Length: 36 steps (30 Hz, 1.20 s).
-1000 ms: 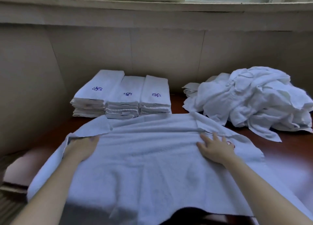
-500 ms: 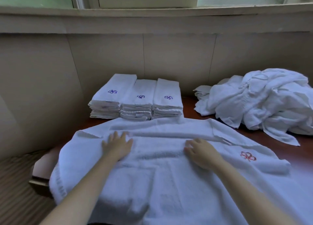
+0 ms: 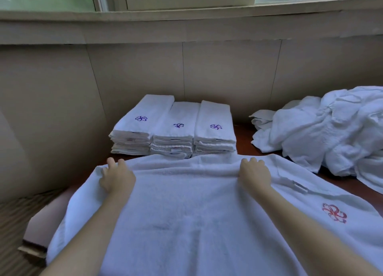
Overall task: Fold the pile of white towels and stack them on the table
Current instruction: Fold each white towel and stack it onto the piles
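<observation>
We've slid fwd off mid-cloth: left hand [image 3: 117, 178] & right hand [image 3: 255, 172] now curl round the far edge of the big white terry towel [image 3: 186, 217] spread on the red-brown wooden tabletop [image 3: 243, 133], next fold's ready

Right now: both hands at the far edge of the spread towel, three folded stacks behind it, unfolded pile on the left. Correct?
No: the head view puts the unfolded pile on the right. The left hand and right hand are at the far edge of the spread towel, three folded stacks behind it.
</observation>
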Each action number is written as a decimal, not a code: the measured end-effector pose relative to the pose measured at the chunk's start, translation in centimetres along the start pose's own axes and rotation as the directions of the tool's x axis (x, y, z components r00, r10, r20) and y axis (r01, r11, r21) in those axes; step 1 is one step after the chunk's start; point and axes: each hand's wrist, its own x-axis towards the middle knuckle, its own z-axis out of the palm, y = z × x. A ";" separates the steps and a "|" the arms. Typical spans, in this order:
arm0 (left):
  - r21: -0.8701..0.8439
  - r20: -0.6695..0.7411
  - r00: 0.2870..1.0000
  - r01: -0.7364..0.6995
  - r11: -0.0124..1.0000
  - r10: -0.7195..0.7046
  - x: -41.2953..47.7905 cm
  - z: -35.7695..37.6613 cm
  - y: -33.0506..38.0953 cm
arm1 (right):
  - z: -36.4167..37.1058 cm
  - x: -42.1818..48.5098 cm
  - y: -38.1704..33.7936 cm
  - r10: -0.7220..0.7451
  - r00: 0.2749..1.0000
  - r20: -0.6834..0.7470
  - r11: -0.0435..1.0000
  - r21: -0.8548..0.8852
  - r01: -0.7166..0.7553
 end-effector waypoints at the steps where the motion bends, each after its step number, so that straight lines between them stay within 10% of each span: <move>1: 0.013 -0.013 1.000 0.026 1.000 -0.025 0.5 0.2 -0.3 | 0.2 0.9 -0.9 -0.044 0.998 -0.045 0.999 0.013 0.045; 10: -0.561 -0.290 0.957 -0.162 0.812 -0.009 2.8 1.1 -2.7 | 0.8 7.7 2.6 0.205 0.948 0.242 0.971 0.073 -0.229; 17: -0.799 -0.204 0.974 -0.110 0.591 -0.095 4.2 0.0 -2.3 | -2.1 6.3 5.6 0.302 0.895 -0.327 0.841 0.534 -0.088; 24: -0.804 -0.166 0.986 -0.134 0.579 -0.003 0.2 -1.9 -6.5 | -2.6 -3.3 4.7 0.382 0.799 -0.464 0.702 0.708 0.075; 29: -0.462 0.010 0.989 -0.128 0.877 0.150 -2.6 -3.6 -11.1 | -0.3 -8.1 7.1 0.159 0.987 -0.037 0.879 0.461 -0.124; 36: 0.178 0.140 0.968 -0.230 0.957 0.207 -6.9 -5.7 -6.5 | -0.8 -11.3 7.4 0.283 0.956 -0.071 0.881 0.414 -0.230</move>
